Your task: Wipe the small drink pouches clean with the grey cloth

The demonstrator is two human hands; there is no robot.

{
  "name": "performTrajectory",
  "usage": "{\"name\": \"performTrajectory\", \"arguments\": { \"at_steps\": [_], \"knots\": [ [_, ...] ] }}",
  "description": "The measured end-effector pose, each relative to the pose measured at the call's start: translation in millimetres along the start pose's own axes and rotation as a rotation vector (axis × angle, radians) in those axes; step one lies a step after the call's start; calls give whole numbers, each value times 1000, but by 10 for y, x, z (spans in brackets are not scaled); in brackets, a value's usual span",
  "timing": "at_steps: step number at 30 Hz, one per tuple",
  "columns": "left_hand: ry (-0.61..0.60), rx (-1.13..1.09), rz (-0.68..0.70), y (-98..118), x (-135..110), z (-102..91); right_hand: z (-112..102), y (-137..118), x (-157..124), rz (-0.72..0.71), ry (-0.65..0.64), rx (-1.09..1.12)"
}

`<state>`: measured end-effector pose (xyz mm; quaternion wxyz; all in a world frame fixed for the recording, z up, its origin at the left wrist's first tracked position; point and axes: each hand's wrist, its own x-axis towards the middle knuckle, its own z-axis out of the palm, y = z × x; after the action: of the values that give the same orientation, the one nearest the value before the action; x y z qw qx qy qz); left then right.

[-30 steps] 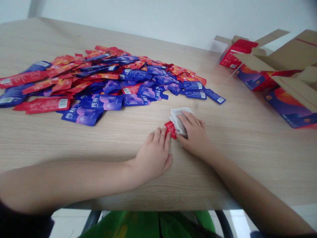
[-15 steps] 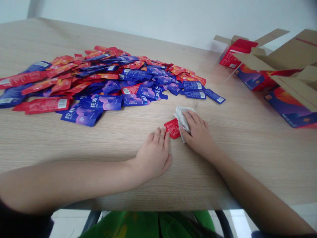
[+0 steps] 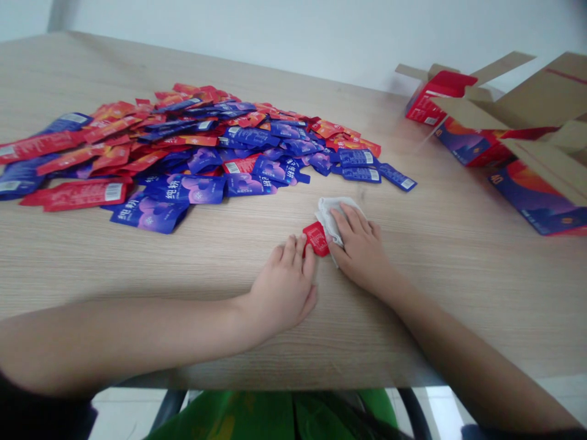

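A small red sachet [image 3: 316, 239] with pale print lies flat on the table, its right part covered by a white cloth [image 3: 328, 214]. My left hand [image 3: 287, 284] has its fingers pressed together, holding the sachet's left edge down against the tabletop. My right hand [image 3: 360, 247] is closed over the folded cloth and presses it onto the sachet; part of the cloth is hidden under the palm. Behind both hands spreads a large heap of red and blue sachets [image 3: 202, 153], several with white barcode labels.
On the right stand open cartons: a small red box [image 3: 424, 104] at the back, a red and blue carton [image 3: 468, 143], and another blue carton [image 3: 527, 198] nearer, flaps raised. The wooden table [image 3: 160, 269] ends in front of my lap; a wall [image 3: 284, 36] closes the back.
My right hand has slid slightly left with the cloth, covering a little more of the red sachet. My left hand stays nearly in place.
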<state>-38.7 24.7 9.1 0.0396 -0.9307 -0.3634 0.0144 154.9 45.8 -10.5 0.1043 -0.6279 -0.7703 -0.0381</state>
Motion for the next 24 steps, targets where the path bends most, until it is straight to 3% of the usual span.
{"name": "performTrajectory", "arguments": {
  "at_steps": [3, 10, 18, 24],
  "knots": [
    [-6, 17, 5, 7, -1, -4, 6, -48, -10, 3, 7, 2],
    [-6, 26, 20, 5, 10, 2, -5, -260, -68, -158, -30, 15],
    [-1, -2, 10, 7, 4, 2, 1, 28, -4, 69, 0, -16],
    [3, 9, 17, 6, 15, 3, -7, -240, -76, -107, -31, -3]
  ]
}}
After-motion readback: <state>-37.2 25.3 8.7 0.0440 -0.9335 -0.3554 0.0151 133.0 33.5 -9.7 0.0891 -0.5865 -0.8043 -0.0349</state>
